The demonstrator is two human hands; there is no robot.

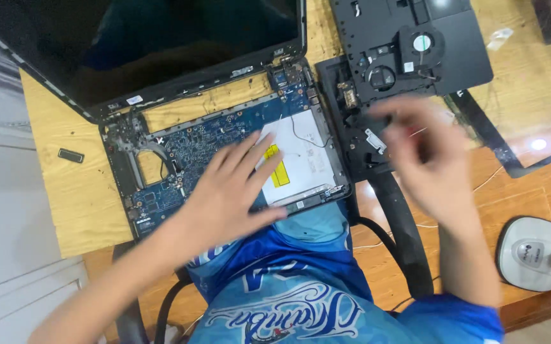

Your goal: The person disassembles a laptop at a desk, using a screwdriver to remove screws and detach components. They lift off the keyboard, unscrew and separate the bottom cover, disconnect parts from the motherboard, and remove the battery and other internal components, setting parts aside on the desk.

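Left hand (pixel 228 191) is pressing flat, fingers spread, holding nothing, steadying the opened laptop (pixel 180 143) mid-frame; right hand (pixel 425 159) is blurring, grip unclear

Left hand (pixel 234 191) flat, fingers spread – right hand (pixel 419 159) raised, blurred

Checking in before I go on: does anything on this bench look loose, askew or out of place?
A small black part lies alone on the wooden board, left of the opened laptop. A thin wire trails loose over the silver drive. Right hand is blurred.

A wooden table (pixel 71 191) carries an opened laptop (pixel 224 137) and black cover (pixel 409 44).
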